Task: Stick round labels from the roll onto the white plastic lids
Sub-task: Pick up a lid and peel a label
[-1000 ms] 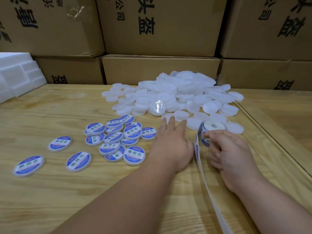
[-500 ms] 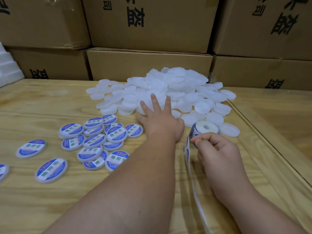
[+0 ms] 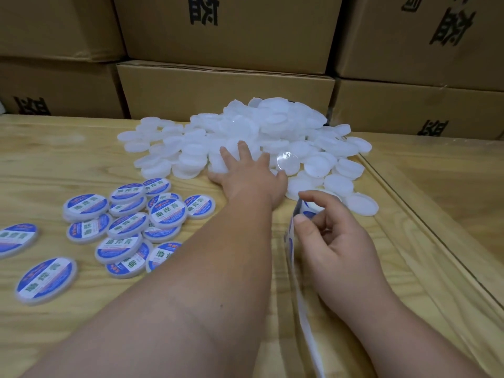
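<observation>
Roughly fifteen labelled lids [image 3: 124, 227] done — our left hand [image 3: 249, 175] spreads fingers on the blank heap [image 3: 272, 132], right hand [image 3: 335, 241] pinching the roll [image 3: 306, 211].

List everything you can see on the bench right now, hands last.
plain lids: large heap, too many to count, white, far centre of table
labelled lids: well over a dozen, blue and white labels, left of the left arm
label roll: one, white with blue labels, near right, under the right hand
backing strip: one, white, trailing from the roll towards the camera
table: one, light wood
cardboard boxes: several, brown, stacked behind the table
left hand: fingers spread on the plain lids
right hand: grips the label roll
</observation>
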`<action>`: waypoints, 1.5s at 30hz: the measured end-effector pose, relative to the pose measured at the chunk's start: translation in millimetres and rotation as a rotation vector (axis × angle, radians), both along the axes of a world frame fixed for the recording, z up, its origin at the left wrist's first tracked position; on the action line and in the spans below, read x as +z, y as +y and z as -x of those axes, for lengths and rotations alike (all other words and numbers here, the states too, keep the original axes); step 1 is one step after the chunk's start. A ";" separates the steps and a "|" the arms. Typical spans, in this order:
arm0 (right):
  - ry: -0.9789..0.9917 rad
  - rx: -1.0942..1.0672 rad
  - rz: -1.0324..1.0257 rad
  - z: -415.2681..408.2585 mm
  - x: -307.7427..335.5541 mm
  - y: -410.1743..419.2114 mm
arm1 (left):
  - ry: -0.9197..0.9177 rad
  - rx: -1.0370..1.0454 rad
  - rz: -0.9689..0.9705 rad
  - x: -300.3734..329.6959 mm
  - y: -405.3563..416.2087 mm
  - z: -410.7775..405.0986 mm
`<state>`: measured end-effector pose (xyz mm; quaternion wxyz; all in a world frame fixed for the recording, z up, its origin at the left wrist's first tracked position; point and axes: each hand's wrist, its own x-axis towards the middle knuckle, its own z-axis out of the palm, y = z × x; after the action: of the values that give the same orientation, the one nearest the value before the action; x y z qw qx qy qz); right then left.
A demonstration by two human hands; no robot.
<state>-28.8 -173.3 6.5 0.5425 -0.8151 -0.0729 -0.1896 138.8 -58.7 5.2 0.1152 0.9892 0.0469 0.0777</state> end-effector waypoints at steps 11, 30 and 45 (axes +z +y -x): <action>0.071 -0.136 -0.039 -5.8 0.9 -8.0 | -0.034 -0.135 0.043 -1.3 -0.2 55.5; 0.281 -0.109 0.171 13.7 17.8 -20.6 | -0.067 -0.190 0.256 -14.0 14.8 201.9; 0.303 0.118 0.055 8.7 14.7 -15.3 | -0.070 -0.065 0.286 -4.6 37.0 168.1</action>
<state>-37.5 -188.6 21.2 0.5351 -0.8432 -0.0430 -0.0304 -29.3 -21.7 0.6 0.2591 0.9603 0.0212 0.1009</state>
